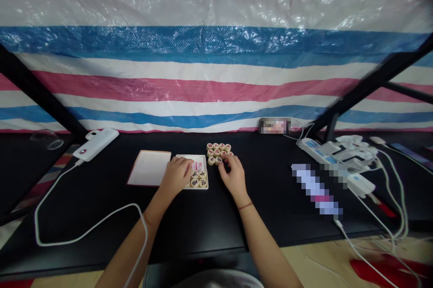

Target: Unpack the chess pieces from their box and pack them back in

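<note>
Okay, looking at round chess pieces [217, 153] bunched in rows on the table [270, 166], just right of the shallow white tray [205, 166]. Discs, so no real long axis on any single one. Definitely nearer to the right hand [234, 178] than to the left hand [176, 173]: far and slightly left of the right fingers, with the block's near-right corner right at the fingertips. Curled there, thumb and index bent toward each other, but can't tell if pinching a piece. Over on the left, fingers across the tray's left side, beside tray pieces [203, 183]; can't tell about grip there either.
</note>
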A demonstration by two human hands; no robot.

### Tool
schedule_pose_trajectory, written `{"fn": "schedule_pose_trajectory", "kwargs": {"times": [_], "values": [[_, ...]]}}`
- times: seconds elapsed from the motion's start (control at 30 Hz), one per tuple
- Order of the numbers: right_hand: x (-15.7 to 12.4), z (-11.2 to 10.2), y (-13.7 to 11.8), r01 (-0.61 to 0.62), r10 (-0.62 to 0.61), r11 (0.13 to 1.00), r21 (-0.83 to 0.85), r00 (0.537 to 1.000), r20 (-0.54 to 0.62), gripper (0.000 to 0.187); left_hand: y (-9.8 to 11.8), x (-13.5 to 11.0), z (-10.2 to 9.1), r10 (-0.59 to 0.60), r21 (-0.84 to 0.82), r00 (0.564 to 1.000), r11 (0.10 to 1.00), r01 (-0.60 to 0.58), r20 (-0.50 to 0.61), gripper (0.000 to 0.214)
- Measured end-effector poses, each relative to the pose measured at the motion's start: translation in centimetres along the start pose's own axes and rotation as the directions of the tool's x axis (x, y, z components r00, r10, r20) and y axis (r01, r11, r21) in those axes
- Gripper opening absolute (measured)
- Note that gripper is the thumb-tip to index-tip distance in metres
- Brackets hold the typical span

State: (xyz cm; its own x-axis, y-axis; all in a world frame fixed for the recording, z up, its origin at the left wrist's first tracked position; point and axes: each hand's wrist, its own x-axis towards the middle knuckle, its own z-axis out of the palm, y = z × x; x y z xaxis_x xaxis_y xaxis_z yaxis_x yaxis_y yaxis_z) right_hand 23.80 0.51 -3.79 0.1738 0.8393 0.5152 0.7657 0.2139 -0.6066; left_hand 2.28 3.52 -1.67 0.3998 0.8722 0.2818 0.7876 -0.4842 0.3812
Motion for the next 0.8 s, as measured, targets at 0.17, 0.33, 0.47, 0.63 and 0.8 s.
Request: {"fn": "schedule_pose_trajectory", "kwargs": {"times": [0.17, 0.33, 0.47, 0.63, 0.8], "values": [[-0.5, 0.4, -2.6, 0.106, -0.129, 0.988, 0.112, 0.965, 0.226, 0.024, 1.2, -0.5, -0.3, -0.005, 0.171, 0.994, 0.985, -0.014, 0.109, 0.026], [-1.0, 2.0, -3.2, 0.113, -0.121, 0.993, 0.045, 0.938, 0.325, 0.026, 1.7, -0.8, -0.3, 0.010, 0.171, 0.991, 0.985, -0.034, 0.137, 0.024], [-1.1, 2.4, -2.9, 0.141, -0.139, 0.990, 0.017, 0.942, 0.304, 0.026, 1.8, -0.7, -0.5, 0.007, 0.114, 0.990, 0.993, -0.023, 0.141, 0.021], [-1.1, 1.6, -3.7, 0.222, -0.232, 0.972, 0.072, 0.958, 0.169, 0.021, 1.9, -0.4, -0.4, -0.031, -0.048, 0.999, 0.998, 0.032, 0.026, 0.013], [-1.2, 1.3, -4.1, 0.291, -0.305, 0.947, 0.134, 0.947, 0.104, 0.020, 2.1, -0.1, 0.3, -0.094, -0.493, 0.992, 0.869, 0.039, -0.086, 0.026]]}}
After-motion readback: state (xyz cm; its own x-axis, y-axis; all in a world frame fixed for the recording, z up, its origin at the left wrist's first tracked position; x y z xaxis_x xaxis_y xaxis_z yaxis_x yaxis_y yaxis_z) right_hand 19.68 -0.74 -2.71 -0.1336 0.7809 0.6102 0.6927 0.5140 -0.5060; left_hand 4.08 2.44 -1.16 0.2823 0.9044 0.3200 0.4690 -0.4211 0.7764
